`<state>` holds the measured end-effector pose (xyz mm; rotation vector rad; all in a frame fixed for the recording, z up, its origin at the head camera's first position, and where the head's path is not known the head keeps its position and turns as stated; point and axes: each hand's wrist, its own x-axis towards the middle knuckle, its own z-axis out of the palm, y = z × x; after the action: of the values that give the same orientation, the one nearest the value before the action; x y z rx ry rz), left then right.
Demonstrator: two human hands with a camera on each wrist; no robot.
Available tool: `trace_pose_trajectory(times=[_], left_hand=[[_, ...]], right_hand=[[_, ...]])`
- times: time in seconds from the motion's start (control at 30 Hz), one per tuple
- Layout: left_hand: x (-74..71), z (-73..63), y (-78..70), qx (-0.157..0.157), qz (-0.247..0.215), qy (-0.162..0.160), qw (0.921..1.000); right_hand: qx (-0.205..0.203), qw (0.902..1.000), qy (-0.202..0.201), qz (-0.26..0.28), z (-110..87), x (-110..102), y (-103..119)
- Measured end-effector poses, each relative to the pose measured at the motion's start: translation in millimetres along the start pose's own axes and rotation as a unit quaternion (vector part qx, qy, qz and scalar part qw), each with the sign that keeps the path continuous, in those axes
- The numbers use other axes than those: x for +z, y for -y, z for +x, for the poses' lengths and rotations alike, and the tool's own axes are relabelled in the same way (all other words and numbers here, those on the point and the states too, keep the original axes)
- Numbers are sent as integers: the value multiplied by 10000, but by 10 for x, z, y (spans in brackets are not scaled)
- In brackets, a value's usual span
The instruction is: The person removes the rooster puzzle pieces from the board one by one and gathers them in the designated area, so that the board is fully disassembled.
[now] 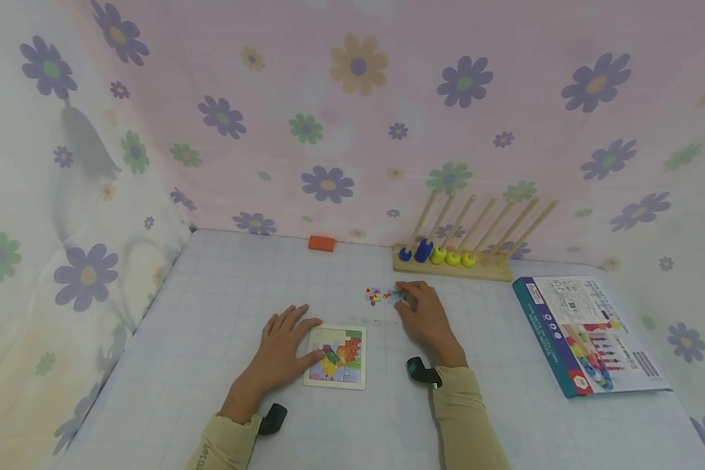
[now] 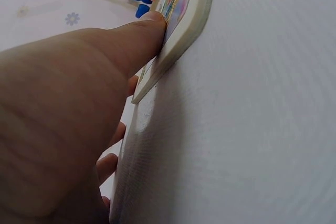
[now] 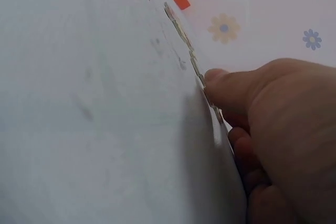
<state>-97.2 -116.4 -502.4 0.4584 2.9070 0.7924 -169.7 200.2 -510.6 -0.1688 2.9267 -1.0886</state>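
Between the worktop's [image 1: 176, 339] left and right edges: puzzle board [image 1: 344, 363], left hand [image 1: 273, 352] spread, thumb over rim. Nearer the far edge: loose pieces [image 1: 373, 296] at right hand's [image 1: 429, 320] fingertips, pinch indeterminable. Probably best: board steadied, pieces taken by edges.

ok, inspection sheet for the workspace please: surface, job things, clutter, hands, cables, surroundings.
Surface: pale tablecloth, faint dark marks near the middle.
Job things: puzzle tray flat on the cloth, upper-left area appears unfilled; loose puzzle pieces beyond it, toward the right.
Clutter: orange block at the back edge; wooden peg rack with blue and yellow beads; printed box at far right.
Left hand: fingers spread, thumb on the tray's left side.
Right hand: thumb and fingers pinching at the loose pieces; exact grip partly hidden.
Cables: nothing seen.
Surroundings: flower-print fabric behind and at both sides.
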Motion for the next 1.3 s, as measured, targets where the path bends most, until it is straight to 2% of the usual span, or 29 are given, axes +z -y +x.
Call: trace_pose_trajectory(times=[0.2,0.33,0.47,0.53,0.67,0.83,0.93,1.07,1.3], left_hand=[[2,4,6,18,-35,11,10000],[-6,-9,21,20,-22,-10,10000],[-17,-16,23,-17,-6,-4,10000],[-22,-11,16,-34,-31,44,10000],[-18,-2,19,-29,2,122,9999],[0,9,17,83,33,-11,10000],[13,6,24,139,22,-65,9999],[30,1,36,163,51,-71,9998],[23,9,43,128,67,-76,9999]], right_hand=[[306,9979,-415,390,-44,39,3],[546,9902,-875,943,-132,135,91],[446,9862,-1083,1169,-288,258,229],[266,9884,-988,1124,-384,312,304],[-153,9943,-524,912,-577,408,485],[-597,9962,-313,543,-716,486,655],[-509,9979,-278,302,-737,491,724],[-199,9996,-168,-110,-743,484,816],[149,9983,-46,-567,-743,477,975]])
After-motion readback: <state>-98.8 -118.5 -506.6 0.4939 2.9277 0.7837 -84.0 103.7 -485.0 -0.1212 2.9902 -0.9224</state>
